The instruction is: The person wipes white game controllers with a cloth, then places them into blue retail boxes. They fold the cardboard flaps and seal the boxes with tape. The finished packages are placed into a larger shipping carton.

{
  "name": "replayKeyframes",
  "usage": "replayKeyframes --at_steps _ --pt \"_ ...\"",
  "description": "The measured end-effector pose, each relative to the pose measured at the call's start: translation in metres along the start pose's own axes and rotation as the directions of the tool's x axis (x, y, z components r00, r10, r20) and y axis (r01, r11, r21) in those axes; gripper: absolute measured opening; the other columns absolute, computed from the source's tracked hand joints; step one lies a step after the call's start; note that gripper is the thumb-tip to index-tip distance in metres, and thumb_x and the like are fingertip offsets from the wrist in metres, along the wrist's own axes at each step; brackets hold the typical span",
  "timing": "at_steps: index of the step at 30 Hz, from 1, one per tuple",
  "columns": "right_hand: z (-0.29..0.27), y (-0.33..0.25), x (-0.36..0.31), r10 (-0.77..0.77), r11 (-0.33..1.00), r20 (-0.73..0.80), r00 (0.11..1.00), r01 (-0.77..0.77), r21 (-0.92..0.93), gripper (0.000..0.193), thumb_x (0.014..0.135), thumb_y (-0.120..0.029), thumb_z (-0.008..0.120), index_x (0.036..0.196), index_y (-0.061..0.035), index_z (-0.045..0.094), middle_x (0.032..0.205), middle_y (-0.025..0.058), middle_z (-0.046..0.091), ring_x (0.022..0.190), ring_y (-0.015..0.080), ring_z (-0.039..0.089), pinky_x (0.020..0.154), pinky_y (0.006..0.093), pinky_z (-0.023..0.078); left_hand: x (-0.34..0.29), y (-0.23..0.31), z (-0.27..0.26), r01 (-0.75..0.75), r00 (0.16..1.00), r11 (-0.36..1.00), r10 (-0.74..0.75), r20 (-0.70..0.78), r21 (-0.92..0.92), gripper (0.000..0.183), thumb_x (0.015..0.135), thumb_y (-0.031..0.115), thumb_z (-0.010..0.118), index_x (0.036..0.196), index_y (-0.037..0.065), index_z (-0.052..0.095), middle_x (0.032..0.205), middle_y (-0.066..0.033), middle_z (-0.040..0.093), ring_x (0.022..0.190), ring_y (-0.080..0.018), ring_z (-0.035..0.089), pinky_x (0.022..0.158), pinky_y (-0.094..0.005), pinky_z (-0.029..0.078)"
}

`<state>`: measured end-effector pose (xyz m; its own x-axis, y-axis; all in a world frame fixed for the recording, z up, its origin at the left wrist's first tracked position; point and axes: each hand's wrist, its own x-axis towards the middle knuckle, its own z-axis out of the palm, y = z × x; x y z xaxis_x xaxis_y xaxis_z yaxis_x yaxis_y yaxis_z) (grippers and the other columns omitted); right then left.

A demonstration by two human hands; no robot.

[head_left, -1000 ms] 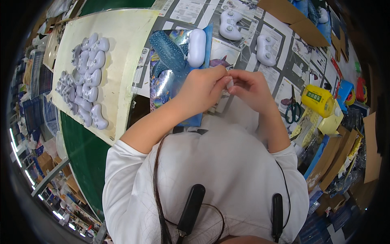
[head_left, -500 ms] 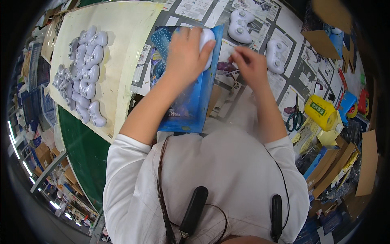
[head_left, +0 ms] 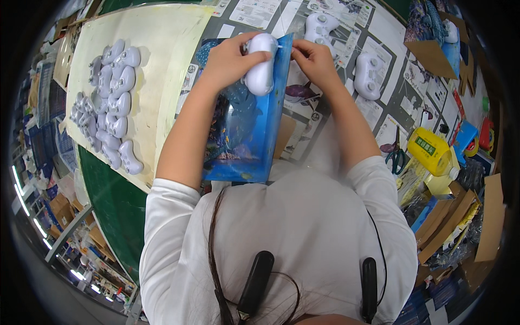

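My left hand [head_left: 227,60] is wrapped round a white game controller [head_left: 261,73], which it holds up over a blue picture-printed box [head_left: 246,141]. My right hand [head_left: 317,64] is pinched just to the right of the box's edge. A thin white bit [head_left: 279,47] sticks out from the controller toward those fingers. Whatever the right fingers grip is too small to make out. Beyond my right hand lies a second white controller [head_left: 319,26], partly covered by the hand. Another white controller [head_left: 369,76] rests farther right.
Several white controllers [head_left: 120,81] lie grouped on a cream board [head_left: 162,70] at left. On the right are scissors [head_left: 398,157], a yellow bottle [head_left: 429,146], tape dispensers [head_left: 465,140] and cardboard pieces [head_left: 490,216]. Printed sheets [head_left: 374,111] cover the tabletop.
The controller in my left hand has turned and come nearer, showing more of its smooth back. My right hand has moved left and away from me, close to the controller.
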<state>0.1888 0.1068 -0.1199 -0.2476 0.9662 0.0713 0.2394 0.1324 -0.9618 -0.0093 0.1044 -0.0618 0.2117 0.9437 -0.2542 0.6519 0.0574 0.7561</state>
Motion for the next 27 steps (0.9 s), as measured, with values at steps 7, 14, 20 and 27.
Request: replayKeyframes --at_steps 7,14,20,27 --pt "0.002 -0.003 -0.003 -0.042 0.994 -0.031 0.999 0.038 -0.102 0.015 0.079 -0.012 0.054 0.089 -0.0022 0.061 0.068 0.011 0.06 0.058 0.0185 0.057 0.055 0.0279 0.044 0.007 -0.002 0.003 0.033 0.999 0.999 -0.033 0.011 -0.007 0.054 0.064 0.041 0.06 0.112 0.018 0.056 0.088 -0.0101 0.063 0.079 -0.0207 0.061 0.076 -0.0279 0.045" --pt "-0.002 -0.008 -0.001 -0.114 0.967 -0.004 0.993 0.11 -0.228 0.015 0.079 -0.007 0.054 0.09 0.0 0.059 0.073 0.0116 0.062 0.063 0.0165 0.06 0.059 0.0248 0.046 0.007 0.004 0.004 0.03 0.999 0.993 -0.031 0.007 0.114 0.053 0.066 0.04 0.06 0.114 0.018 0.055 0.089 -0.0108 0.063 0.079 -0.0199 0.06 0.075 -0.0277 0.044" --pt "0.005 -0.004 -0.001 -0.167 0.97 -0.065 0.984 0.153 -0.188 0.015 0.078 -0.013 0.053 0.087 -0.0031 0.06 0.07 0.0135 0.059 0.059 0.0252 0.057 0.054 0.031 0.043 0.001 0.019 0.008 0.031 0.999 0.936 -0.037 0.01 0.35 0.048 0.072 0.042 0.056 0.112 0.017 0.055 0.093 -0.0093 0.062 0.083 -0.0186 0.059 0.078 -0.028 0.04" --pt "0.007 0.004 0.002 -0.024 0.999 -0.056 0.998 0.026 0.031 0.016 0.078 -0.016 0.054 0.084 -0.0032 0.06 0.064 0.0112 0.059 0.054 0.0235 0.056 0.051 0.0305 0.042 -0.001 0.013 0.014 -0.01 0.998 0.943 0.03 -0.056 0.331 0.044 0.076 0.042 0.05 0.111 0.017 0.054 0.094 -0.0086 0.063 0.086 -0.0192 0.059 0.085 -0.0277 0.032"
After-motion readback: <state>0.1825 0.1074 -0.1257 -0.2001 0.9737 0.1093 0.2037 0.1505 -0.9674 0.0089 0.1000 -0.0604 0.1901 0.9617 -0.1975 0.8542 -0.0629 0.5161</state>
